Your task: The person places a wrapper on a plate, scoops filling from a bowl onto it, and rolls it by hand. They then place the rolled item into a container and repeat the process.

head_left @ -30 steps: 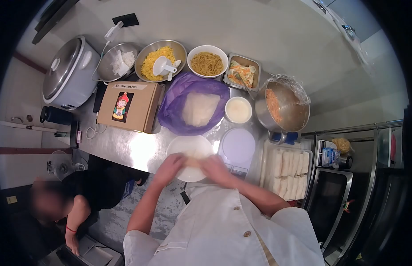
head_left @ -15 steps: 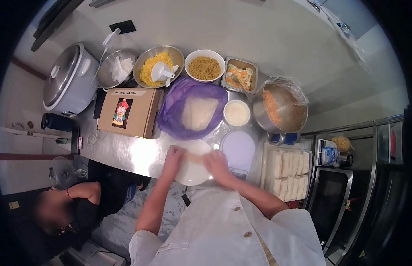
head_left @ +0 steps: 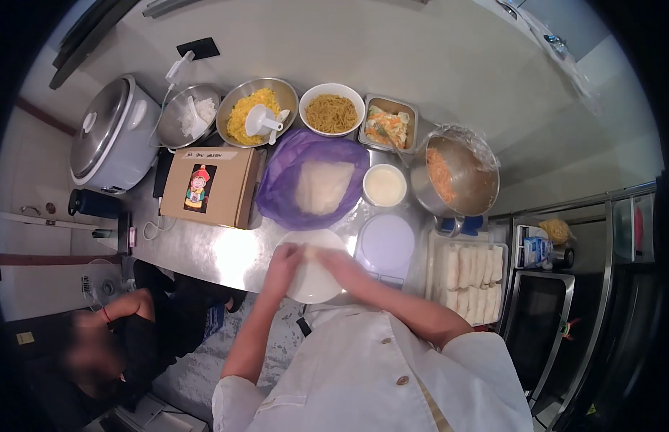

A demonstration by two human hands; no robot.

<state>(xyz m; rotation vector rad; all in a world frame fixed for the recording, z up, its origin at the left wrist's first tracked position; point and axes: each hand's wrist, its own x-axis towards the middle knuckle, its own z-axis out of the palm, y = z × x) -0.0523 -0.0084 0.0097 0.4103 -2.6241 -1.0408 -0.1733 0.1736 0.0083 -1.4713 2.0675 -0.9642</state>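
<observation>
A round white plate [head_left: 313, 286] lies near the table's front edge, with a thin pale wrapper on it that is hard to tell from the plate. My left hand [head_left: 282, 265] is at the plate's left side, its fingers curled in at the wrapper. Reaching over from the right, my right hand [head_left: 331, 263] is smeared by motion, and its fingers cannot be made out. Both hands mostly hide what lies between them. Behind the plate, a purple plastic bag [head_left: 280, 169] surrounds a stack of pale wrappers [head_left: 325, 187].
To the right are a white tub [head_left: 385, 185], a kitchen scale [head_left: 386, 245], a pot of orange filling [head_left: 478, 189] and a container of white rolls [head_left: 475, 277]. Bowls of noodles [head_left: 331, 114] and yellow food [head_left: 248, 108] line the back. A cardboard box [head_left: 176, 189] stands left. A person [head_left: 133, 338] sits lower left.
My right hand has moved left, closer to my left hand. The strip of brownish filling that showed between them is now mostly covered.
</observation>
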